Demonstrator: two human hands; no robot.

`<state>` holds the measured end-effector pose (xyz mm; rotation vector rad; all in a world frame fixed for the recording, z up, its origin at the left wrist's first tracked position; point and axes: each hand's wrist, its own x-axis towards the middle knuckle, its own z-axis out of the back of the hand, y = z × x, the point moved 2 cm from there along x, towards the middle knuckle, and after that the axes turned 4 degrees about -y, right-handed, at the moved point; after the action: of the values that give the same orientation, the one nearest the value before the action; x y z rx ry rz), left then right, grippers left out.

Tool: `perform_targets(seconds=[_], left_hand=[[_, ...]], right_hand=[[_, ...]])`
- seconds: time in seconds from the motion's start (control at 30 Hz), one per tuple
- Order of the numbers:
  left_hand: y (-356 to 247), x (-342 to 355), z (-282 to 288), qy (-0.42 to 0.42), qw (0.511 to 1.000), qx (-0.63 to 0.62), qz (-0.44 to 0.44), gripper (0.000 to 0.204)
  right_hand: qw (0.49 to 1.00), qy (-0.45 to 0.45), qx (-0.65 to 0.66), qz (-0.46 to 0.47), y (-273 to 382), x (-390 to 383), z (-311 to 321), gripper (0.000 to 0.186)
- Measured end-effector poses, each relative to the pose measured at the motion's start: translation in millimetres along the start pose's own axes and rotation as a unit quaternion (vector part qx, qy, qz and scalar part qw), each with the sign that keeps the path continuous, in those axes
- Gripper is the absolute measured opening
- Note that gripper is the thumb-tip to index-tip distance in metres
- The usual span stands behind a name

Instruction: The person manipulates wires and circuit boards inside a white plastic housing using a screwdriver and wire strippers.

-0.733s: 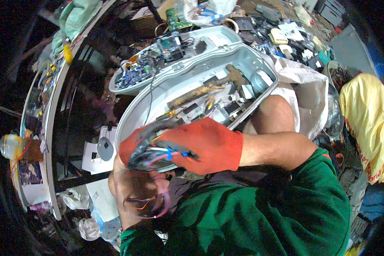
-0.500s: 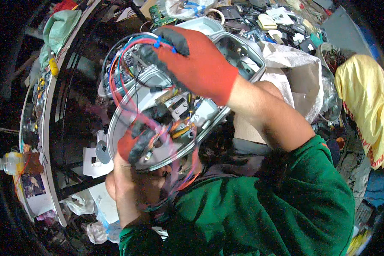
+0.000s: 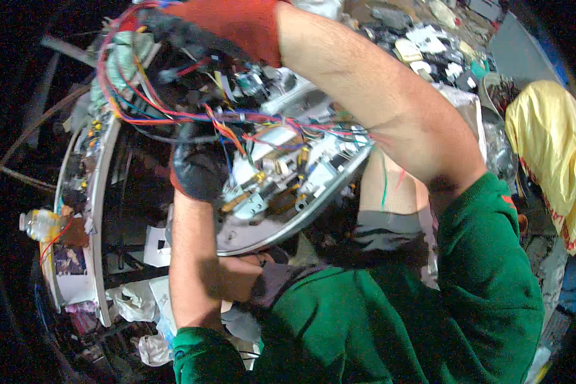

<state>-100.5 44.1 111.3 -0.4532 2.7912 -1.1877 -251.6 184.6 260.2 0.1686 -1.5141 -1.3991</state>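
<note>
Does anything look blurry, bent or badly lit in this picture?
Head view: the right hand looks soft, probably from motion, and is cut by the top edge; head view: the white frame edge at left bows, as wide fisheye lenses do; head view: the corners fall to black with coloured specks, while pale parts in the grey tray catch bright light.

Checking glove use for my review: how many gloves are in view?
2: the right glove at the top edge, by the wire bundle; the left glove lower, near the gray tray. Others may be hidden.
</note>
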Motion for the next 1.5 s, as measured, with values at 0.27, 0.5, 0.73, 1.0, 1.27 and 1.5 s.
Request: perform_targets(seconds=[0.27,0.5,0.73,1.0,1.27,1.5], left_hand=[[5,-19,-26,0.026,0.994,0.092,0.057,0.046],[28,17,-25,0.148,0.988,0.008,0.03,0.024],[12,12,28,0.039,0.998,-0.015,-0.044,0.033],[27,22,71,-0.152,0.987,-0.034,-0.047,0.029],[44,14,119,-0.151,0.981,0.11,-0.042,0.018],[63,-15,148,-0.188,0.938,0.292,-0.011,0.023]], right_hand=[[0.999,0.003,0.039,0.034,-26,10,-4,0.027],[0.984,0.1,-0.125,0.08,6,20,-18,0.041],[0.964,0.188,-0.18,-0.06,-105,-88,36,0.049],[0.814,0.461,-0.25,-0.248,-206,-176,39,0.035],[0.787,0.465,-0.142,-0.38,-239,-182,37,0.04],[0.849,0.517,-0.099,-0.036,-282,-190,47,0.027]])
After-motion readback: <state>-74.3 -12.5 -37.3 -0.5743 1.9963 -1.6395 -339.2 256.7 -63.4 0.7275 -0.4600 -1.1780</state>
